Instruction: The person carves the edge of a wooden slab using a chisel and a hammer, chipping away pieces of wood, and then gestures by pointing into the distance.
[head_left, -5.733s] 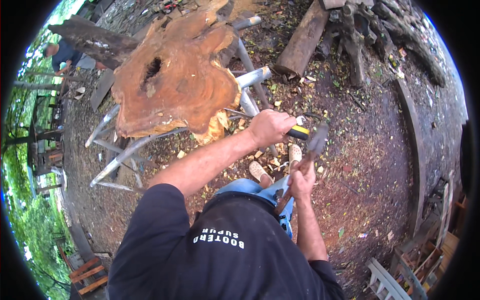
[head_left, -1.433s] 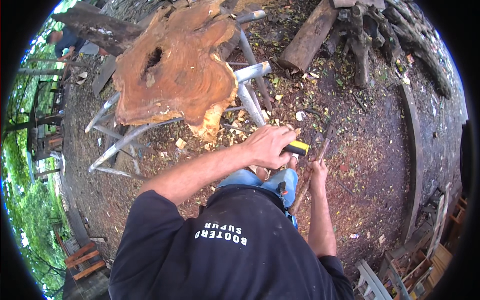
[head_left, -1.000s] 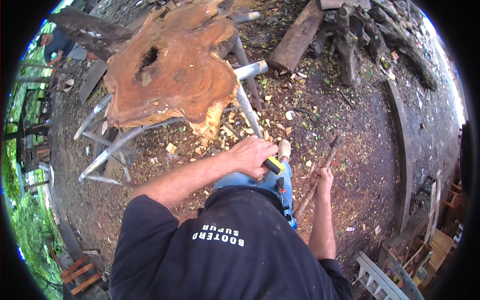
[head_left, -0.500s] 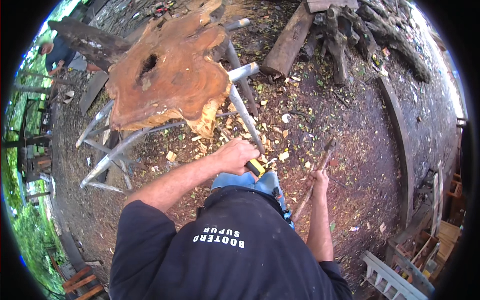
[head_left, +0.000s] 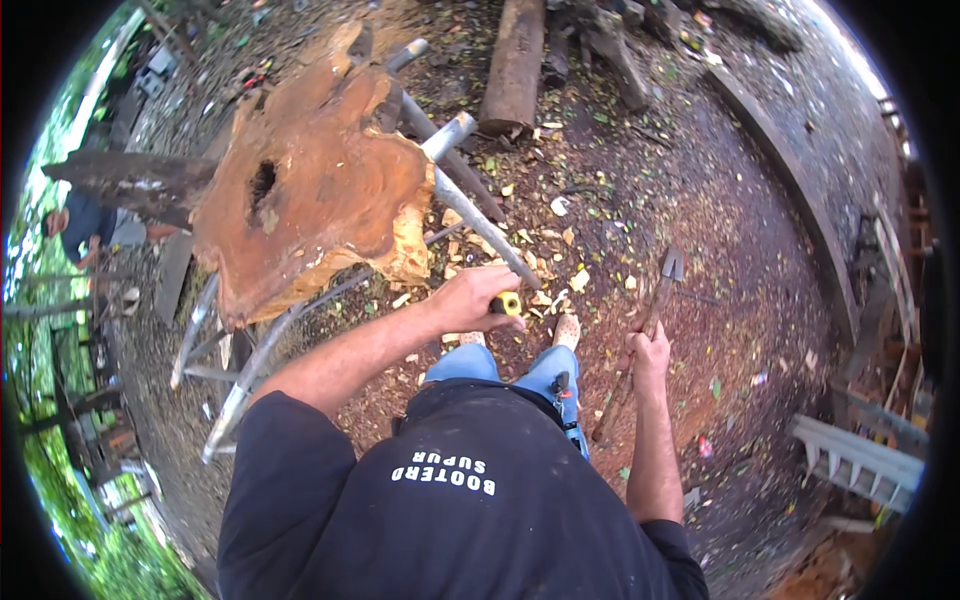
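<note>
My left hand (head_left: 470,298) grips a yellow-and-black handled tool (head_left: 508,305), seen nearly end-on, just below the near edge of a thick, irregular reddish-brown wood slab (head_left: 330,210). The slab has a dark hollow and pale chipped edges and rests on a stand of pale grey poles (head_left: 265,355). Farther right, my right hand (head_left: 648,355) is closed round the long wooden handle of a tool with a forked metal head (head_left: 672,265), held over the ground beside my leg. Pale wood chips (head_left: 575,282) lie scattered beyond my feet.
A person (head_left: 78,230) is at the far left, behind a dark timber (head_left: 120,172). A log (head_left: 512,70) and gnarled wood (head_left: 610,55) lie at the back. A long plank (head_left: 780,170) runs along the right, with a pale ladder (head_left: 855,462) lower down.
My left hand has moved left, turning its tool end-on. My right hand has shifted rightward with the long tool. The view has turned, so the slab and log appear farther left.
</note>
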